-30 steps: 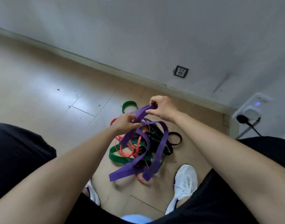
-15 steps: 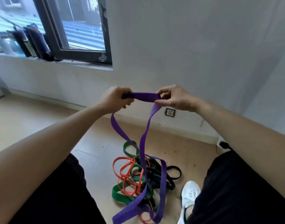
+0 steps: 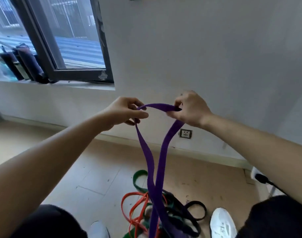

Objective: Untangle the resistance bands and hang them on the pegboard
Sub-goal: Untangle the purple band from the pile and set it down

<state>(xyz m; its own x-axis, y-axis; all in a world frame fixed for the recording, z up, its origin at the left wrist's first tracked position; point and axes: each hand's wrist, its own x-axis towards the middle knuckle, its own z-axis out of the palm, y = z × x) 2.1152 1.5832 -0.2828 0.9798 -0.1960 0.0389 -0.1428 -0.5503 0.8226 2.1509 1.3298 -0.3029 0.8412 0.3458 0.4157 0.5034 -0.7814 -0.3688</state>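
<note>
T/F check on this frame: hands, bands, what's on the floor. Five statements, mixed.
1. The left hand and the right hand both grip the purple band. True.
2. The purple band hangs clear of the other bands. False: its two strands cross and run down over the tangle on the floor.
3. The orange band is in the left hand. False: it lies on the floor, tangled with the green band and the black band.
4. A wall socket sits low on the wall. True.
5. A white shoe shows beside the black band. True.
</note>
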